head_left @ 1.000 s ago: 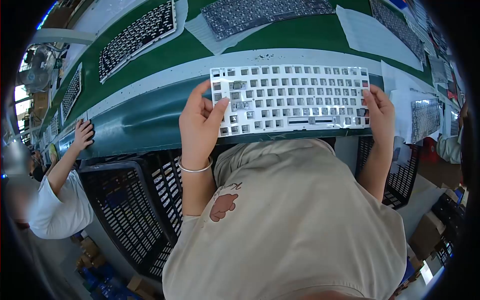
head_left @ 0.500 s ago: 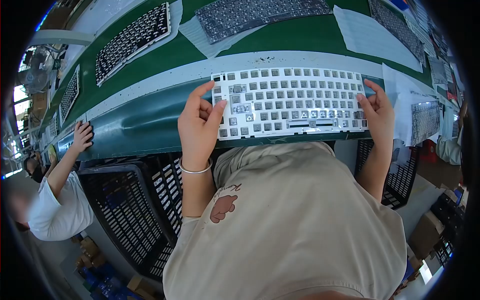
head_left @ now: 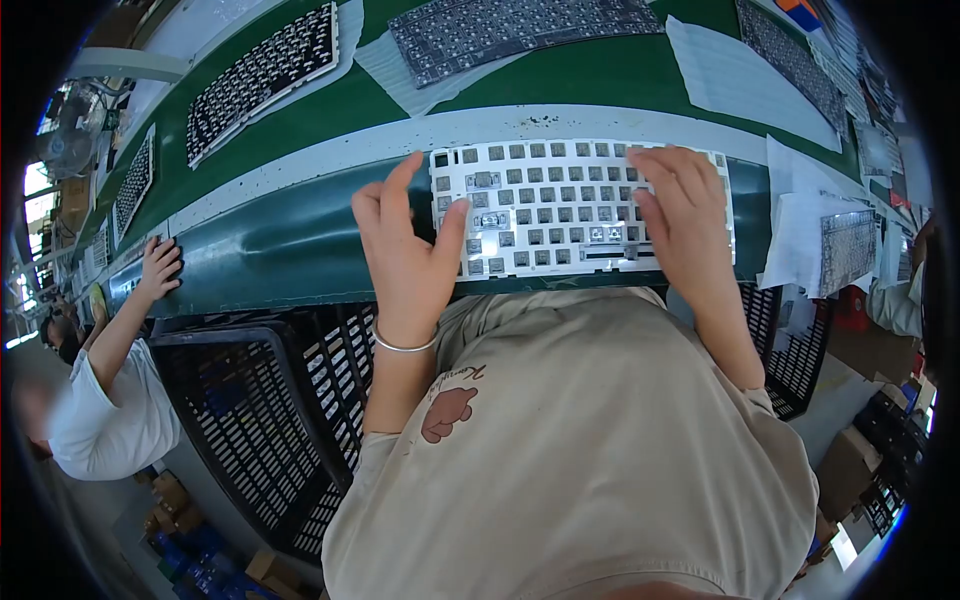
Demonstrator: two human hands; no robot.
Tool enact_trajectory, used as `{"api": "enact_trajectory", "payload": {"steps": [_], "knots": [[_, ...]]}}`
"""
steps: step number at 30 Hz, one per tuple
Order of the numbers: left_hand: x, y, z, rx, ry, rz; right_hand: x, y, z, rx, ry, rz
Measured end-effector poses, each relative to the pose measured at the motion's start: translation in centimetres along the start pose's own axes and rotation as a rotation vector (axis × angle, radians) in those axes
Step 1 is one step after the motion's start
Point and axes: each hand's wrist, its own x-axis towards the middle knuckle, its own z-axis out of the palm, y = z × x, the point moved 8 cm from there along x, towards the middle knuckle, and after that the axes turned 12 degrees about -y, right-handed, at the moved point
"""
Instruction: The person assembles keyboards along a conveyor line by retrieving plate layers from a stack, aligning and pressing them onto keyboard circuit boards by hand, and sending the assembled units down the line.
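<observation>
A white keyboard plate (head_left: pixel 545 205) with rows of grey switch squares lies along the near edge of the green bench, right in front of me. My left hand (head_left: pixel 408 245) is at its left end, thumb tip over the plate's edge and index finger stretched out by the upper left corner; the fingers are apart. Over the right part of the plate is my right hand (head_left: pixel 690 215), its thumb and bent fingers spread above or on the switches. It hides several of the right-hand rows, and whether its fingertips press down I cannot tell.
Keyboard assemblies, a black one (head_left: pixel 265 85) and a grey one (head_left: pixel 520 35), lie farther back on the green belt. White foam sheets (head_left: pixel 745 85) lie to the right. A black crate (head_left: pixel 245 430) stands below left, near a co-worker's hand (head_left: pixel 160 268) on the bench edge.
My right hand has left the plate's right edge and moved left over its switches. My left hand's index finger has lifted off the corner, and the plate sits slightly farther right.
</observation>
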Motion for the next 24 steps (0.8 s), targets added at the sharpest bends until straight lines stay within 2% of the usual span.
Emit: {"api": "enact_trajectory", "payload": {"steps": [1,4,7,11,15,18,20,22,24], "knots": [[0.2,0.3,0.1,0.012,0.038,0.017,0.2,-0.5,0.4,-0.012,-0.015,0.001],[1.0,4.6,1.6,0.207,-0.059,0.381,0.4,-0.9,2.0,-0.036,-0.101,-0.002],[1.0,6.3,5.2,0.235,-0.356,0.400,0.5,-1.4,2.6,-0.115,-0.106,0.005],[1.7,5.5,5.9,0.227,-0.359,0.428,1.4,-1.8,2.0,-0.138,-0.201,-0.008],[2.1,5.6,5.4,0.222,-0.363,0.449,4.3,-1.0,2.4,-0.223,-0.471,-0.006],[2.5,5.2,5.1,0.185,-0.417,0.429,10.4,-1.0,1.6,-0.035,-0.650,-0.294],[2.5,4.6,4.8,0.139,-0.399,0.450,17.1,-2.1,-0.7,0.019,-0.556,-0.428],[2.2,3.9,4.4,0.093,-0.377,0.476,24.1,-2.8,-3.7,-0.044,-0.357,-0.410],[2.1,2.9,3.1,-0.048,-0.416,0.471,31.7,-3.5,-5.1,-0.008,-0.211,-0.479]]}}
